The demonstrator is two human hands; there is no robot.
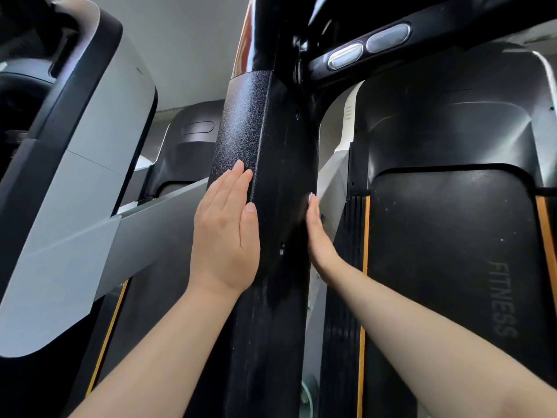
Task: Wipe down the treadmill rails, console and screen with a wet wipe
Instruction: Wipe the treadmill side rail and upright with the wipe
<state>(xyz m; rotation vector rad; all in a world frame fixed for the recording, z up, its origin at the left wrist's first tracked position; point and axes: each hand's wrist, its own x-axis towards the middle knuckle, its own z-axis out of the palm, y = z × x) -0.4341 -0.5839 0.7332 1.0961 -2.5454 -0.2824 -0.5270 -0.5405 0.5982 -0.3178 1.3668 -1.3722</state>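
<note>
Left hand (225, 233) and right hand (320, 236) pressed straight fingers flat on either side of the black rail (271, 164); no wipe was visible; dry palms risked smearing, not cleaning.

The black upright post (268, 164) is filling the middle, with the left hand (226, 233) and right hand (319, 236) lying flat against its sides, while a grey rail (75, 236) is crowding the left gap and the belt (452, 251) is leaving open room on the right.

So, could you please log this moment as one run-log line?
left hand: flat on black upright | right hand: flat on its other side | wipe: none visible | belt: untouched
</note>
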